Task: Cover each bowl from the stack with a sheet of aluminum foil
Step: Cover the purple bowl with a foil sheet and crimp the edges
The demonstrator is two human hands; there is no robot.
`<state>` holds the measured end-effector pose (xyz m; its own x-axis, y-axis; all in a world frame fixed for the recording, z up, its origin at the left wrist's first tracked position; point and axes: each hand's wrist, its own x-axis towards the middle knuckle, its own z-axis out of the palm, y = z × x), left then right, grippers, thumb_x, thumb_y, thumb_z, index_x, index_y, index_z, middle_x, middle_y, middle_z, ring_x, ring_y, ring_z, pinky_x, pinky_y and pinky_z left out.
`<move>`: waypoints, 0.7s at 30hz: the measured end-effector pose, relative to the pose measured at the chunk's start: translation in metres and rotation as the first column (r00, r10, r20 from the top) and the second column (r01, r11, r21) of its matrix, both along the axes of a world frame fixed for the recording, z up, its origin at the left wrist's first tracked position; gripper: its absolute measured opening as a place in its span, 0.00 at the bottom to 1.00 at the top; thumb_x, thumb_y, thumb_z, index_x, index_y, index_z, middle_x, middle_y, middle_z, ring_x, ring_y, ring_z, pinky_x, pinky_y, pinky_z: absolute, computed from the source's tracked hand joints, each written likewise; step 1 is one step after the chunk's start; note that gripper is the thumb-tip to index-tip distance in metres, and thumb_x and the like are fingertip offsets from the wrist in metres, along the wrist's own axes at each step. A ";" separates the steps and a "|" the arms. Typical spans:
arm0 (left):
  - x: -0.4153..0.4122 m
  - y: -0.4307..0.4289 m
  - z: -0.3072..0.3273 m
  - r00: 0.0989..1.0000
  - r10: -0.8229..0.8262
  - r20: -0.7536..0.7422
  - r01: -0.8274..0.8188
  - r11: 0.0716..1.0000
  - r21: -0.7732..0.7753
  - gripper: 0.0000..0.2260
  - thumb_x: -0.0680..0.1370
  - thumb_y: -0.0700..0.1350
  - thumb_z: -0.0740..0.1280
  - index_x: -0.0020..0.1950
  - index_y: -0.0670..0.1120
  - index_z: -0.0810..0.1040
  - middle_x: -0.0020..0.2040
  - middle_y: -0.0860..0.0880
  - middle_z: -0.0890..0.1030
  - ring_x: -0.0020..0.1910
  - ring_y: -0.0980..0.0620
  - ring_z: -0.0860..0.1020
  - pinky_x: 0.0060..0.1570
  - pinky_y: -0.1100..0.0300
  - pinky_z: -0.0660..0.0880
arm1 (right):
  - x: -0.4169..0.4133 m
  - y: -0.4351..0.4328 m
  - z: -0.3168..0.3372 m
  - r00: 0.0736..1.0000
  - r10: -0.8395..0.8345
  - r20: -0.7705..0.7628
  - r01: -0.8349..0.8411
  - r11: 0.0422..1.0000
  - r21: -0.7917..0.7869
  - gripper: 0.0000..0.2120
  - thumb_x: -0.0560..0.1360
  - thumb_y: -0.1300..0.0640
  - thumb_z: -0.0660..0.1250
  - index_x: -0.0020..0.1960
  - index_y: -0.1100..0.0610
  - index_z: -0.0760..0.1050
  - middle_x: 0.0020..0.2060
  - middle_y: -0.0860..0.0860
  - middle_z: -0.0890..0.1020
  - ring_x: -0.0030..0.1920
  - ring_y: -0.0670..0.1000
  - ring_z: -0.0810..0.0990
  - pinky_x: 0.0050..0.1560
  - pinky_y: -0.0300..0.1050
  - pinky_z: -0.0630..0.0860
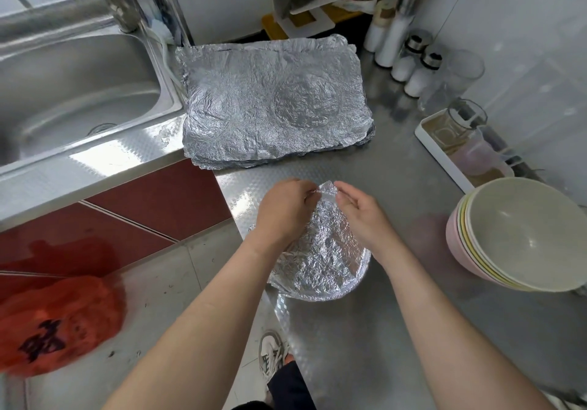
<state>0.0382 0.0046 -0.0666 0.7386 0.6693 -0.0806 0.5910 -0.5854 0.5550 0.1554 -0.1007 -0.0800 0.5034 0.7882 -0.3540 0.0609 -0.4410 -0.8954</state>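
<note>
A bowl wrapped in crinkled aluminum foil (320, 263) sits on the steel counter in front of me. My left hand (282, 209) and my right hand (362, 212) are over its far side, and both pinch a raised flap of the foil between thumb and fingers. A pile of flat foil sheets (273, 101) lies further back on the counter. At the right stands a stack of several nested bowls (521, 235), tilted, with a cream bowl on top and a pink one at the bottom.
A steel sink (73, 92) with a tap is at the left. Salt shakers (413, 66), bottles and a white tray with glasses (460, 142) line the back right. An orange plastic bag (57, 320) hangs at the lower left over the floor.
</note>
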 end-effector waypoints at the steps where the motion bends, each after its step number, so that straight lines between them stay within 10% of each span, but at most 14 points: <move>1: 0.000 0.000 0.001 1.000 -0.005 -0.002 0.005 1.000 -0.009 0.10 0.81 0.47 0.64 0.56 0.46 0.82 0.47 0.46 0.81 0.46 0.45 0.77 0.40 0.56 0.68 | 0.001 0.000 -0.001 1.000 0.011 0.007 -0.011 1.000 -0.002 0.20 0.82 0.58 0.59 0.73 0.57 0.66 0.69 0.52 0.71 0.64 0.42 0.69 0.64 0.35 0.64; 12: 0.004 0.003 0.001 0.995 -0.101 0.026 0.103 0.993 -0.065 0.13 0.81 0.47 0.63 0.64 0.51 0.79 0.49 0.45 0.80 0.48 0.44 0.78 0.45 0.53 0.75 | 0.011 0.012 -0.005 0.990 0.138 0.044 -0.138 0.990 -0.003 0.19 0.81 0.62 0.60 0.71 0.57 0.68 0.66 0.47 0.73 0.67 0.44 0.70 0.69 0.40 0.65; 21: -0.001 0.001 0.001 0.998 -0.058 0.033 0.059 0.998 -0.030 0.13 0.82 0.47 0.61 0.64 0.48 0.79 0.56 0.47 0.83 0.54 0.45 0.80 0.50 0.53 0.75 | 0.003 0.006 -0.003 0.954 -0.005 0.300 0.000 1.000 0.018 0.11 0.78 0.59 0.67 0.57 0.59 0.81 0.47 0.47 0.83 0.47 0.43 0.79 0.46 0.27 0.70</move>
